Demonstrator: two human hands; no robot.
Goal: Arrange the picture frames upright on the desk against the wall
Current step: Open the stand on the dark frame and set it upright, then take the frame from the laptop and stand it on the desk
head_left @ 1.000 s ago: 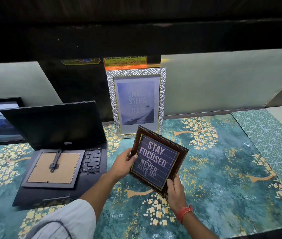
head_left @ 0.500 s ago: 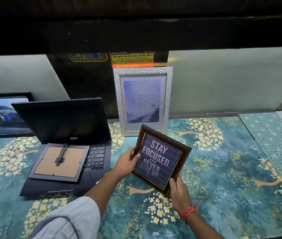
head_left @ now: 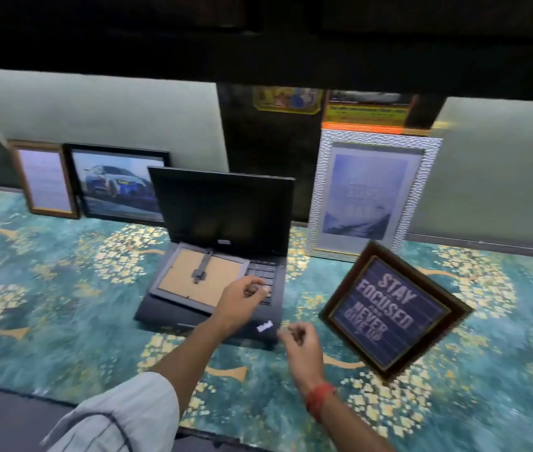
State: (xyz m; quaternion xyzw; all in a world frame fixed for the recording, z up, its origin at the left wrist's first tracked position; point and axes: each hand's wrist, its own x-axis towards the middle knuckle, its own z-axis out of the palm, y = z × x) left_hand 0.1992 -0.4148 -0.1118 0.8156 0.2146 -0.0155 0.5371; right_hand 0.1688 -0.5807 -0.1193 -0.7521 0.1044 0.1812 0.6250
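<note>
The dark brown "Stay Focused" frame (head_left: 395, 311) rests on the desk at the right, turned on one corner and tilted, with no hand on it. A silver frame (head_left: 372, 194) stands upright against the wall behind it. At the back left, a black car-picture frame (head_left: 118, 184) and a thin wooden frame (head_left: 45, 181) lean on the wall. A grey frame (head_left: 193, 278) lies face down on the laptop keyboard. My left hand (head_left: 242, 298) hovers over the keys at that frame's right edge, fingers loosely curled and holding nothing. My right hand (head_left: 297, 340) is empty, left of the brown frame.
An open black laptop (head_left: 226, 210) sits mid-desk with its screen up. A teal floral mat (head_left: 63, 288) covers the desk. A dark shelf overhangs the wall, with stickers (head_left: 286, 99) on the dark panel below it. The near desk edge runs along the bottom left.
Both hands let go of the brown frame, which now rests on the desk. My left hand moved left over the laptop keyboard, and the view swung left, showing two more frames.
</note>
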